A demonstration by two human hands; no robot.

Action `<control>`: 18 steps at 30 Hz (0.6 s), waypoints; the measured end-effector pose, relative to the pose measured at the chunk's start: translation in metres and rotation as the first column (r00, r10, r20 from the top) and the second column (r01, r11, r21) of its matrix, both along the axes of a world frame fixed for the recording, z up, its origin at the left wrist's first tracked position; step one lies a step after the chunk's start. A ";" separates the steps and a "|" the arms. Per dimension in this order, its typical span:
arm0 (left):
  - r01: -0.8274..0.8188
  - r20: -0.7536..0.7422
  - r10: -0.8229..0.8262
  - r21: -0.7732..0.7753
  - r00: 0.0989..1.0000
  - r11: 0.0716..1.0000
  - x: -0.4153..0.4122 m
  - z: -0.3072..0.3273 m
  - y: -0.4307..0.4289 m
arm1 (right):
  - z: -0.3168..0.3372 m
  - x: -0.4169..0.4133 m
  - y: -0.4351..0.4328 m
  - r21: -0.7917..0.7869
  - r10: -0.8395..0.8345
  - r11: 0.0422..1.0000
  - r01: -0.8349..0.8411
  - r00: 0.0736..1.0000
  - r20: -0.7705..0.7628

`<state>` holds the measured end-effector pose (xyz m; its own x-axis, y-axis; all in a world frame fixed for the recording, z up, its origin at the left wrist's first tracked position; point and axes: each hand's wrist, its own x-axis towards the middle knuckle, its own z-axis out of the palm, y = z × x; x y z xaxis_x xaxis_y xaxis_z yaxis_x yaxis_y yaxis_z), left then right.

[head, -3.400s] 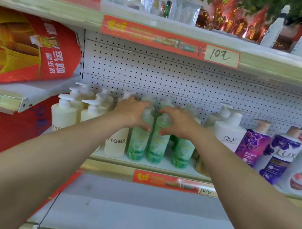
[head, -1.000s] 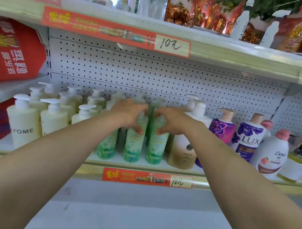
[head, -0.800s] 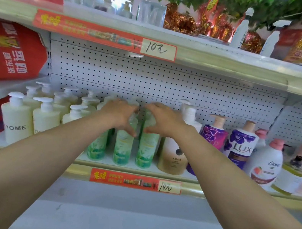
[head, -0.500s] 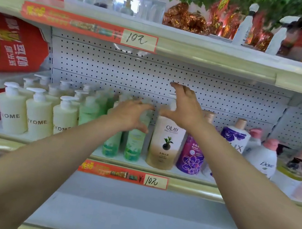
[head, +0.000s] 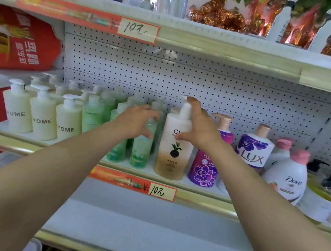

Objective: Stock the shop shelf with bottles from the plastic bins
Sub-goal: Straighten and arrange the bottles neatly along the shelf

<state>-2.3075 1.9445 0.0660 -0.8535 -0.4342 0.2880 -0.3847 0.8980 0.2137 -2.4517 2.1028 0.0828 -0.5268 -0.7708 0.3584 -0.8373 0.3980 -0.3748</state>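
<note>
Against dotted pegboard (head: pixel 190 81), rounded glossy pump bottles (head: pixel 174 151)

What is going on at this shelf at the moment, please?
A person is arranging pump bottles on the shop shelf. Their left hand grips a green bottle, and their right hand holds the cream bottle beside it by its neck. White bottles stand further left, purple bottles to the right.
</note>
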 end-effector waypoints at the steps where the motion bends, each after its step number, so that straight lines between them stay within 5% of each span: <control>1: 0.001 -0.001 -0.001 -0.001 1.000 1.000 0.000 0.000 -0.001 | 0.001 -0.001 0.000 -0.004 0.005 1.000 -0.005 1.000 0.012; 18: 0.044 -0.034 -0.044 0.002 0.998 0.999 -0.001 -0.004 -0.006 | 0.000 -0.006 0.003 -0.079 0.081 0.995 -0.068 0.982 0.173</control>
